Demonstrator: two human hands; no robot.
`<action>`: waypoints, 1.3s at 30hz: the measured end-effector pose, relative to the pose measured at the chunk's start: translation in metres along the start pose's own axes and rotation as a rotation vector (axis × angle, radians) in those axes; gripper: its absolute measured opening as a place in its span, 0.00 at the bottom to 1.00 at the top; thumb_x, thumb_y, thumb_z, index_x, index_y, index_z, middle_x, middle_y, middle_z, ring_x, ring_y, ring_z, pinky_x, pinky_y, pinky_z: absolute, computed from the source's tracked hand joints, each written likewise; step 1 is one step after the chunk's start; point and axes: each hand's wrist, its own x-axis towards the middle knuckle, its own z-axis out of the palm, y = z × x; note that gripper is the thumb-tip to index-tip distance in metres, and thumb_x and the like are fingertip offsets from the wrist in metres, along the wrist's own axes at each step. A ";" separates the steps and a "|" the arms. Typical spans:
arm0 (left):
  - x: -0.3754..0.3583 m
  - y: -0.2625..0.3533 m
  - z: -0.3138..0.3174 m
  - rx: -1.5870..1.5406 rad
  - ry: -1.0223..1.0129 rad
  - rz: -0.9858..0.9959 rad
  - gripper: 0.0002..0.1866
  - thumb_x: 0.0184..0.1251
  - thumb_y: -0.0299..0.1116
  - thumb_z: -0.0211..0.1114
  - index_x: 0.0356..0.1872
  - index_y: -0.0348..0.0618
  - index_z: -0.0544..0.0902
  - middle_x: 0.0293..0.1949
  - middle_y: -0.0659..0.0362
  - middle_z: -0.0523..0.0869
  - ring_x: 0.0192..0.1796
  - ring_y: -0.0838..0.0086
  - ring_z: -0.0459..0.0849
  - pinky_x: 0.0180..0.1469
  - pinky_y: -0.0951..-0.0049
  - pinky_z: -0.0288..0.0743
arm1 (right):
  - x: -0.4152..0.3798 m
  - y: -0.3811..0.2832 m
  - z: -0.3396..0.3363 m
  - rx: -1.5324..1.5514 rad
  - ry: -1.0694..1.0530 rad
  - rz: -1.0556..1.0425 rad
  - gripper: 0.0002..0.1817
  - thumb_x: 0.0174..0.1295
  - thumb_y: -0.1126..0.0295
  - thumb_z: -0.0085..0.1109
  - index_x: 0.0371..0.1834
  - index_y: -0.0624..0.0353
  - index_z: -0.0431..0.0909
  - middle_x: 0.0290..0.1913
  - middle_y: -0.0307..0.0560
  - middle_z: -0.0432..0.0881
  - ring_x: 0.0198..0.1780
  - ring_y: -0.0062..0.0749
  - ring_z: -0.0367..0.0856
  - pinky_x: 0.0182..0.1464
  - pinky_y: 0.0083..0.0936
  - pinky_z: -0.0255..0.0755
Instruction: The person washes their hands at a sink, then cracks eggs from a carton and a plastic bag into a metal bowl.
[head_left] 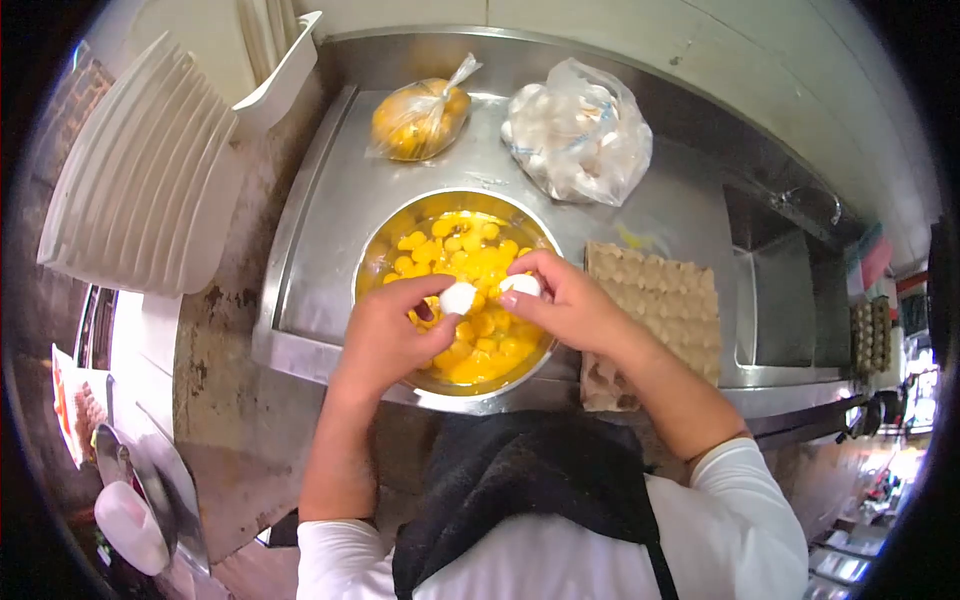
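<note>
Over a wide metal bowl point(375, 235) full of yellow yolks point(470, 245), both of my hands hold white eggshell pieces. My left hand point(395, 325) has its thumb and fingers around one white shell piece point(458, 298). Just to the right, my right hand point(565, 300) pinches another white shell piece point(521, 286). The two pieces are a small gap apart. Stacked cardboard egg trays point(655, 310) lie right of the bowl, beside my right forearm.
Behind the bowl on the metal counter point(320, 250) are a tied bag of yellow contents point(420, 118) and a clear bag of white shells point(578, 130). White stacked trays point(145, 180) stand at left. A sink point(785, 300) is at right.
</note>
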 end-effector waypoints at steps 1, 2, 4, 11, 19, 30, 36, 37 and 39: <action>-0.002 0.002 -0.004 -0.057 -0.014 -0.091 0.18 0.52 0.28 0.72 0.48 0.41 0.85 0.35 0.60 0.88 0.35 0.79 0.84 0.38 0.77 0.77 | 0.002 0.008 0.001 0.177 -0.051 0.046 0.22 0.68 0.53 0.57 0.53 0.60 0.73 0.39 0.44 0.83 0.35 0.29 0.82 0.36 0.24 0.74; -0.004 -0.002 -0.003 -0.059 -0.012 -0.091 0.18 0.52 0.28 0.72 0.48 0.41 0.85 0.35 0.60 0.88 0.35 0.79 0.84 0.38 0.77 0.77 | 0.003 0.012 0.002 0.354 -0.101 0.092 0.21 0.68 0.53 0.56 0.54 0.59 0.73 0.40 0.42 0.83 0.34 0.27 0.82 0.35 0.22 0.73; -0.010 -0.014 0.006 -0.485 0.085 -0.126 0.19 0.51 0.31 0.74 0.47 0.43 0.85 0.43 0.56 0.88 0.42 0.72 0.86 0.42 0.76 0.79 | 0.000 0.011 0.003 0.562 -0.173 0.236 0.21 0.69 0.53 0.56 0.56 0.57 0.73 0.42 0.40 0.83 0.34 0.25 0.82 0.34 0.20 0.73; -0.003 0.003 0.050 -0.104 0.046 0.219 0.24 0.47 0.34 0.78 0.49 0.44 0.84 0.56 0.49 0.82 0.58 0.61 0.80 0.54 0.67 0.77 | -0.010 0.022 0.010 1.050 -0.377 0.390 0.22 0.70 0.56 0.53 0.62 0.54 0.71 0.45 0.39 0.82 0.34 0.22 0.81 0.33 0.18 0.74; 0.039 0.028 0.055 -0.488 -0.113 -0.094 0.29 0.54 0.40 0.76 0.55 0.37 0.79 0.48 0.54 0.85 0.48 0.71 0.84 0.50 0.70 0.77 | 0.021 0.046 -0.105 1.033 0.141 0.186 0.20 0.70 0.59 0.53 0.61 0.56 0.70 0.45 0.44 0.83 0.32 0.20 0.80 0.30 0.14 0.73; 0.249 0.066 0.192 -0.494 0.254 -0.378 0.28 0.54 0.52 0.74 0.46 0.38 0.82 0.37 0.57 0.84 0.35 0.76 0.80 0.35 0.75 0.74 | 0.117 0.073 -0.184 0.647 0.849 -0.031 0.30 0.61 0.57 0.66 0.61 0.61 0.69 0.45 0.42 0.81 0.33 0.20 0.80 0.29 0.16 0.70; 0.280 0.048 0.160 -0.687 0.172 -0.310 0.12 0.58 0.38 0.61 0.36 0.40 0.82 0.32 0.56 0.84 0.34 0.72 0.82 0.35 0.67 0.73 | 0.167 0.093 -0.190 0.438 0.597 0.150 0.36 0.61 0.56 0.67 0.68 0.62 0.65 0.50 0.47 0.81 0.38 0.25 0.83 0.33 0.21 0.74; 0.278 0.056 0.151 -0.748 0.197 -0.298 0.12 0.59 0.38 0.59 0.36 0.40 0.81 0.33 0.55 0.84 0.35 0.71 0.82 0.36 0.66 0.73 | 0.170 0.094 -0.193 0.451 0.602 0.163 0.36 0.61 0.56 0.67 0.68 0.62 0.65 0.50 0.47 0.81 0.38 0.25 0.83 0.33 0.21 0.74; 0.278 0.060 0.144 -0.797 0.210 -0.253 0.16 0.59 0.41 0.62 0.41 0.39 0.80 0.38 0.54 0.84 0.40 0.71 0.82 0.37 0.68 0.73 | 0.177 0.093 -0.202 0.462 0.568 0.178 0.36 0.62 0.56 0.64 0.70 0.63 0.64 0.53 0.50 0.80 0.44 0.28 0.83 0.39 0.23 0.76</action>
